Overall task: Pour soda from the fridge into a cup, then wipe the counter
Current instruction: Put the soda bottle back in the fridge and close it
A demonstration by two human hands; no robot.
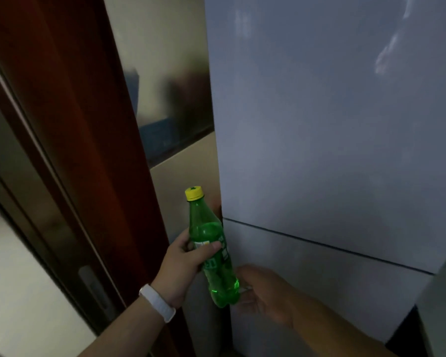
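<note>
Gripping green translucent plastic soda bottle [204, 228] in left hand [183, 264]. Fingers curled round the labelled waist, thumb [211, 246] laid across the front; white band [157, 302] at the wrist. Held nearly upright, leaning a little, with yellow screw cap [194, 194] on and not yet opened.

Carried in the air, out of the tall pale grey fridge [332, 124], at its left edge by the seam between upper and lower doors. Both doors apparently closed.

Right hand [265, 292] low and blurred, just beside the bottle's base, in front of the lower door [319, 274]. Cannot tell whether spread or curled, or whether touching door or bottle.

For the carry:
- Keep upright and avoid swinging or shaking; fizzy, likely to foam on opening.
- Hold firm at the waist without squeezing, to avoid denting thin plastic. Probably cold and slick, so worth supporting under the base with the free hand.
- Confirm door seal before turning away.
- Mind the dark red-brown wooden door frame [88, 124] close on the left when turning.
- Leave cap on until set down beside the cup. Neither cup nor counter in view here.
</note>
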